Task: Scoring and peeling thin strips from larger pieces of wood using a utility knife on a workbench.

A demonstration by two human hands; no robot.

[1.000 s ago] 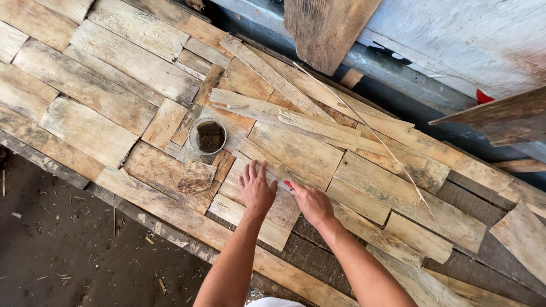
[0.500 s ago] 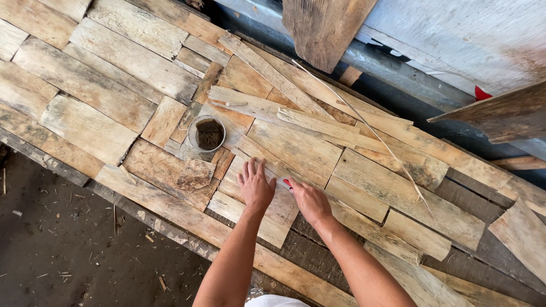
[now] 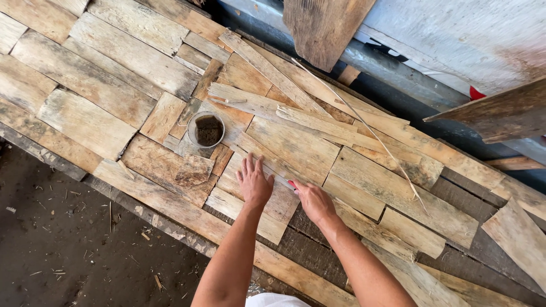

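**Two hands on a patchwork of old boards**

The left hand lies flat, palm down, its grip spread, fingers fanned and pressing on a pale wooden piece in the lower middle of the boards. The right hand sits just beside it, its grip pinched closed around a small tool with a red end; the tool's tip touches the same wooden piece near the left hand's little finger. What kind of tool it is cannot be told from this view. Both forearms come up from the bottom edge of the picture.

The wooden piece is one of many weathered planks laid edge to edge and at angles, forming a rough surface that fills most of the picture. Up and to the left of the left hand, a small round tin holding something dark and rusty stands on the planks. Just below the tin lies a loose, flaky scrap of wood. A long thin splinter runs diagonally across the boards to the right of the hands.

To the lower left is dark ground strewn with chips. Along the top right stands a pale wall, with a broad board leaning against it.
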